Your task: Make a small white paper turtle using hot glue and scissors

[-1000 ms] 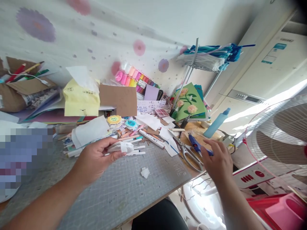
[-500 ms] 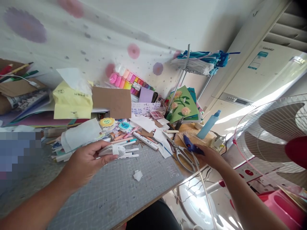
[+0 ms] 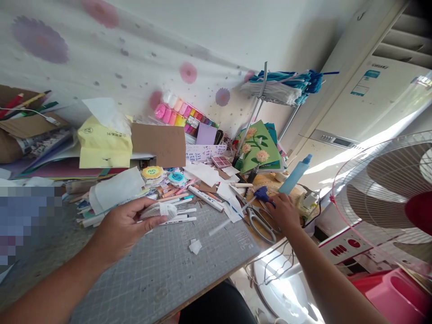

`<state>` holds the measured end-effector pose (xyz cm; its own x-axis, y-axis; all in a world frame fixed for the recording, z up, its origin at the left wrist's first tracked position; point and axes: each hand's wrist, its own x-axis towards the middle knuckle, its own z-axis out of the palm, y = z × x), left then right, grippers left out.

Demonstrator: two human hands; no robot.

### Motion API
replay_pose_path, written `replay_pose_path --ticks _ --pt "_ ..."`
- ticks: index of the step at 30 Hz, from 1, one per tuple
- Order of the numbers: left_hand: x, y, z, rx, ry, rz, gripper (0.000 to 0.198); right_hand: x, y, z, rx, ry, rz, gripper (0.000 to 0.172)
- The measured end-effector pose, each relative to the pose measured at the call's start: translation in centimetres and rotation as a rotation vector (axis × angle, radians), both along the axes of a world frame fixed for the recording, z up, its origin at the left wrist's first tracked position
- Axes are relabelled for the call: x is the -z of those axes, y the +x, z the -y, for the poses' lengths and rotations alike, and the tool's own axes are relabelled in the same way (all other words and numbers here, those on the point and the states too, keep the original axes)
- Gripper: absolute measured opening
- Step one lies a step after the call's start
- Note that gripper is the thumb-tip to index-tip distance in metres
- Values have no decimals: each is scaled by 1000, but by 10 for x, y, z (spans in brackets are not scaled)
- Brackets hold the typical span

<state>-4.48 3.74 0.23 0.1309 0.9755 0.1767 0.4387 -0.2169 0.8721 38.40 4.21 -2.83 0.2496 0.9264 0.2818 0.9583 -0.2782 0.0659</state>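
Observation:
My left hand [image 3: 126, 225] is closed around a small white bundle [image 3: 165, 210], which looks wrapped in thin tissue or tape. It hovers over the near edge of the marker pile. On the right, my right hand [image 3: 285, 211] grips the handle of a blue glue gun [image 3: 261, 194]. A pale translucent stick [image 3: 229, 221] extends from the gun down and left over the mat. Just below the gun lie grey-handled scissors [image 3: 261, 225], partly covered by my right hand's side. White scraps [image 3: 195, 246] rest on the grey cutting mat [image 3: 162, 274].
Markers [image 3: 205, 198] and paper crowd the back of the mat. A blue bottle [image 3: 295, 174] stands beyond my right hand. Further right is a caged fan [image 3: 381, 180]. A yellow tissue pack [image 3: 105, 144] and brown cardboard [image 3: 158, 139] stand behind.
My right hand has moved left and slightly up with the glue gun. The gun has turned, so its pale stick points left instead of down. My left hand stays almost still.

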Motion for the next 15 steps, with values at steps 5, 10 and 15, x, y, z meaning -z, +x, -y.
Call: replay_pose_path --ticks 5,10,15 --pt "-5 4 4 52 -14 37 31 -10 0 6 -19 -144 42 34" --pt "-4 6 5 84 -10 23 30 -14 9 -9 29 -289 21 34" --pt "-5 5 5 79 -14 26 28 -16 14 -17 63 -340 23 24"
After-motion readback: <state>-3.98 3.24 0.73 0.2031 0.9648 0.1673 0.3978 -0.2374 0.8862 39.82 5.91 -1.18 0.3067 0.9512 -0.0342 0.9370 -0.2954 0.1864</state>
